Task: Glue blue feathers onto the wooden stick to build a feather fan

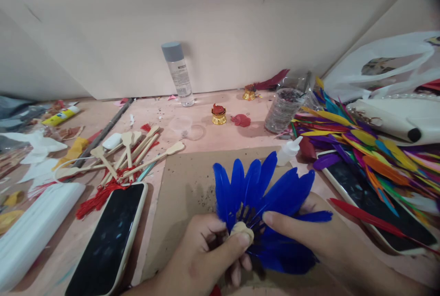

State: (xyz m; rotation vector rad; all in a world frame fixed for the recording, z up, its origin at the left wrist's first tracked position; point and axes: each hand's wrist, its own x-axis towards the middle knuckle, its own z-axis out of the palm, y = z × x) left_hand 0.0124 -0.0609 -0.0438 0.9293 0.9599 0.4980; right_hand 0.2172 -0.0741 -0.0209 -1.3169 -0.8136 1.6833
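Observation:
A fan of blue feathers (256, 181) spreads out over a brown cardboard sheet (182, 181). At its base sits a pale wooden piece (240, 228) with a rounded, scalloped outline. My left hand (209, 250) pinches this wooden piece, thumb on top and fingers curled beneath. My right hand (309, 232) is closed on the blue feathers at the fan's right side, its thumb pressed near their quills; its other fingers are mostly hidden behind them. Just beyond the feathers stands a small white glue bottle (288, 151) with a pointed nozzle.
Wooden sticks (129, 149) with red tassels (99, 200) lie left, beside a phone (108, 241) and a white block (37, 232). Multicoloured feathers (385, 149) cover another phone (371, 200) at right. A clear bottle (180, 76), gold-based ornament (219, 115) and plastic cup (282, 108) stand behind.

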